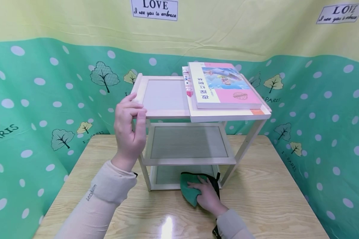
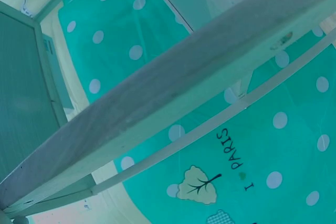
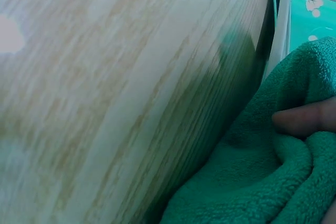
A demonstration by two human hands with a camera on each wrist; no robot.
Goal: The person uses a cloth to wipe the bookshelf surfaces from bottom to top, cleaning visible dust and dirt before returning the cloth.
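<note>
The left hand (image 1: 130, 127) is at the front-left corner of the pale three-tier rack (image 1: 191, 161), its fingers lightly bent over the top tier's left rail and its thumb against the front edge, gripping that corner with little gap. The left wrist view shows the rack's rails close up, with the hand out of frame. The right hand (image 1: 208, 196) is low at the front of the rack, fingers spread apart and partly bent, holding a green cloth (image 1: 189, 191). In the right wrist view a fingertip sinks into the cloth and folds bunch up beside it. The cloth, dark along its far and right edges, lies over the front edge of the rack's bottom tier, right of its middle, and partly hangs in front of it; the hand hides some of it.

The rack's middle tier sits above the cloth, roofing the bottom one, and the front-right leg (image 1: 242, 149) stands just beside the cloth. On the right half of the rack's top, a pink and cream book (image 1: 227, 84) lies on a larger white book (image 1: 221, 114), covering that side. The rack stands on a wood-grain bench (image 1: 275, 189), with a dotted green and yellow curtain (image 1: 74, 79) behind it.
</note>
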